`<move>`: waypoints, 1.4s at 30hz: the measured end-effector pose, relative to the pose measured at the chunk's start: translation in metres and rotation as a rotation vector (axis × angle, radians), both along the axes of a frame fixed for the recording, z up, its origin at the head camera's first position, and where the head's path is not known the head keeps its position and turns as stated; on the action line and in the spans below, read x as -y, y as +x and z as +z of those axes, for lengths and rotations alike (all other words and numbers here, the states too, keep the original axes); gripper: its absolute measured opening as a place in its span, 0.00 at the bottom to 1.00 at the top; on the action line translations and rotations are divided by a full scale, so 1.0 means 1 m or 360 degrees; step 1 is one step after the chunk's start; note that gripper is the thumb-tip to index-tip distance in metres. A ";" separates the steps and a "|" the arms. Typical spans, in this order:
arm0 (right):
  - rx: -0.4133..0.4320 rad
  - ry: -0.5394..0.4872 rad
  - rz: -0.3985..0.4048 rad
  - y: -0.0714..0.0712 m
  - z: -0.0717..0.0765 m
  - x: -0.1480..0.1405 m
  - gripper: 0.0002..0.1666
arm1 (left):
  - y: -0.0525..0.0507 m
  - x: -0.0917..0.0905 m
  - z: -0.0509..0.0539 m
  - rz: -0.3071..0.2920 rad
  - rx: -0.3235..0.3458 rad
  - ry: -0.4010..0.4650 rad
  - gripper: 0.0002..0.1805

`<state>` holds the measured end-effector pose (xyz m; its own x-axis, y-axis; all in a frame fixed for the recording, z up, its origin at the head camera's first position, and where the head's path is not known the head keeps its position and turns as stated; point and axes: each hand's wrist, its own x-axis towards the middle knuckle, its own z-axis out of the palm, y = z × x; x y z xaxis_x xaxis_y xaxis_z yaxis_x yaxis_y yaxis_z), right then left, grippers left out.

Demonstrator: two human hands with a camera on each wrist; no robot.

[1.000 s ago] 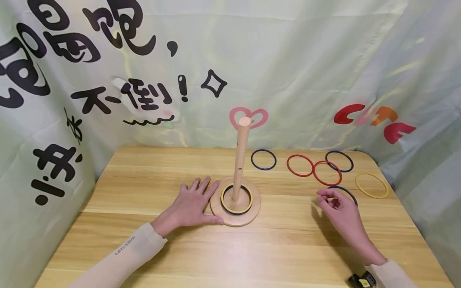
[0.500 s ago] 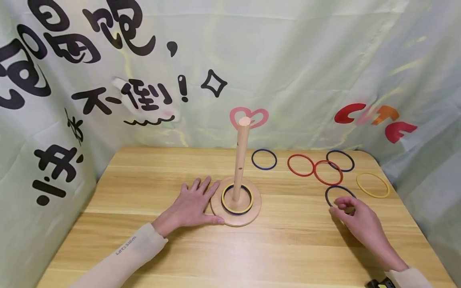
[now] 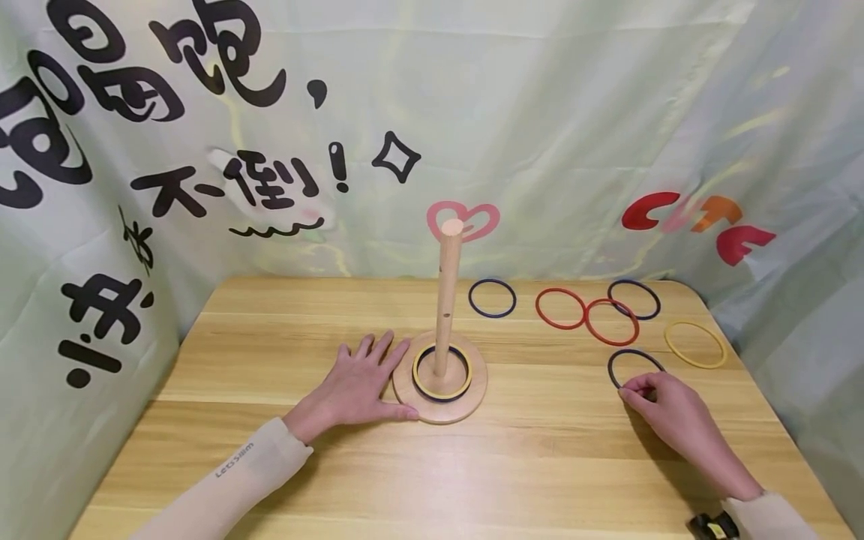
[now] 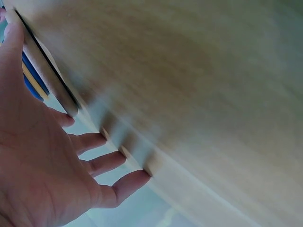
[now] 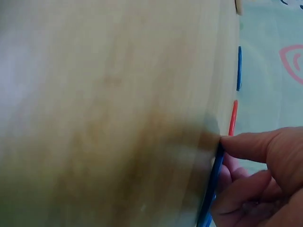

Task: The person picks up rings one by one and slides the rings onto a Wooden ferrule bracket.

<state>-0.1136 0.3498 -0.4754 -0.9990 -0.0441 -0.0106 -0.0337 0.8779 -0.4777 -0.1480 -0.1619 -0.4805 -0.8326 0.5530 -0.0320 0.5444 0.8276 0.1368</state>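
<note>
My left hand lies with spread fingers on the table, its thumb and index finger touching the round wooden base of an upright wooden peg. Around the peg's foot, a yellow ring rests on top of dark blue; the left wrist view shows blue above and below the yellow. Over on the right, my right hand pinches the near edge of a dark blue ring between thumb and fingers. In the right wrist view that blue ring appears edge-on at the thumb tip.
Behind the right hand lie two red rings, the right one overlapping a blue ring. A yellow ring lies near the table's right edge. Another blue ring is behind the peg. Printed fabric encloses the table's back and sides.
My right hand has moved right and towards me from over the blue ring, and its thumb and fingers have closed on the ring's near edge. The left hand stays put.
</note>
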 end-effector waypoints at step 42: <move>-0.1022 -0.0431 0.0607 0.030 0.072 0.109 0.23 | -0.001 0.001 0.000 -0.0024 -0.0033 0.0005 0.68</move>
